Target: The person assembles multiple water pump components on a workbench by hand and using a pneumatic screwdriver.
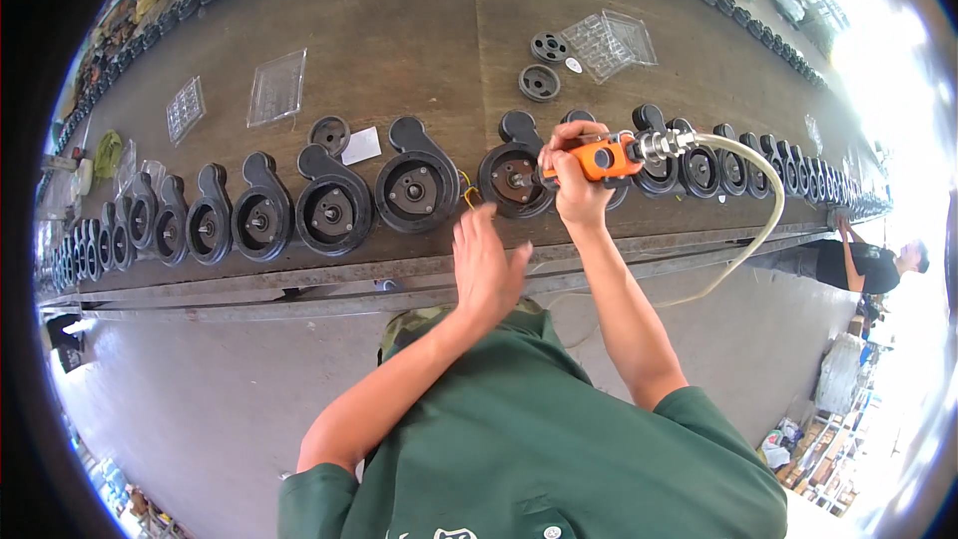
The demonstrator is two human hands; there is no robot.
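My right hand (577,180) is wrapped around an orange air-powered tool (603,160), with a metal coupling (663,145) and a pale air hose (766,180) at its right end. The tool's left end points at a round black blower-like housing (499,180) with a shaft in its rusty brown centre; whether they touch, I cannot tell. My left hand (487,265) is held open at the table's near edge, thumb apart and fingers stretched out, holding nothing. Just beyond its fingertips is a bent yellow wire or cord (469,192), beside another black housing (417,192).
A long row of similar black housings (333,212) lines the near edge of the brown table (419,60). Clear plastic trays (276,88), a white paper (361,146) and loose black wheels (539,83) lie farther in. Another person (868,265) stands at the far right.
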